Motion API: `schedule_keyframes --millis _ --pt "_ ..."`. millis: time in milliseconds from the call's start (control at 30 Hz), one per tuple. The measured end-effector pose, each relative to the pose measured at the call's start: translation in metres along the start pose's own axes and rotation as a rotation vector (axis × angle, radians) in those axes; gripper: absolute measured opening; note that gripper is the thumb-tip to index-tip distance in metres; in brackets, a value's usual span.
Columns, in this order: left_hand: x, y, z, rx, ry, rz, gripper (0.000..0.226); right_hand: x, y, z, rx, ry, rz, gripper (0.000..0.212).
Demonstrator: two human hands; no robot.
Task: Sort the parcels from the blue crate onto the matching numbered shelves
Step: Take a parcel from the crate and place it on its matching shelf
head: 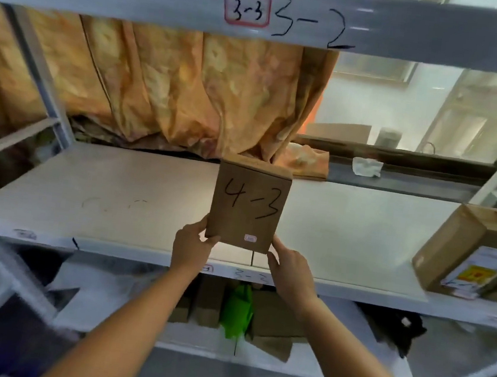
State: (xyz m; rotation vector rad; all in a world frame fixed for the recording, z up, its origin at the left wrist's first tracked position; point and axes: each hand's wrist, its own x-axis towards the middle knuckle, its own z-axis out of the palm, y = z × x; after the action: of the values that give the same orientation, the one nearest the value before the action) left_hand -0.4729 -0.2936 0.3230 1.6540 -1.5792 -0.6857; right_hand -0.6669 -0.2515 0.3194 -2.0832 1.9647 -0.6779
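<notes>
orange curtain [166, 86] hanging left | bright window [405, 107] right | daylight

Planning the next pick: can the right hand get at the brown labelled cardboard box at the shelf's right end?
Probably not: the right hand grips the brown cardboard parcel marked 4-3; the shelf towards the brown labelled cardboard box looks free.

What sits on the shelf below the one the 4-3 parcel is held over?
Brown cartons and a green bag; the left forearm and right forearm cover parts.
</notes>
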Motion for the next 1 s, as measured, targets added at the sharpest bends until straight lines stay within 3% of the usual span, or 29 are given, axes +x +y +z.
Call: schedule_keyframes --millis 167,500,733,900,1000 --pt "0.024 -0.028 0.017 0.100 0.004 -0.106 0.047 0.024 0.005 0.035 0.074 -0.074 -0.011 0.063" --pt "0.029 -0.056 0.036 0.012 0.049 -0.089 0.019 0.027 0.015 0.075 0.094 0.062 -0.129 0.067" --pt "0.027 -0.062 0.034 0.153 -0.138 -0.104 0.057 0.028 0.015 0.070 0.135 -0.062 -0.111 0.069" --pt "0.008 -0.074 0.012 0.642 -0.228 -0.083 0.061 0.024 0.041 0.041 -0.140 -0.222 0.127 0.064" --pt "-0.011 -0.080 -0.023 0.933 -0.268 0.043 0.059 0.019 0.050 0.010 -0.323 -0.269 0.141 0.064"
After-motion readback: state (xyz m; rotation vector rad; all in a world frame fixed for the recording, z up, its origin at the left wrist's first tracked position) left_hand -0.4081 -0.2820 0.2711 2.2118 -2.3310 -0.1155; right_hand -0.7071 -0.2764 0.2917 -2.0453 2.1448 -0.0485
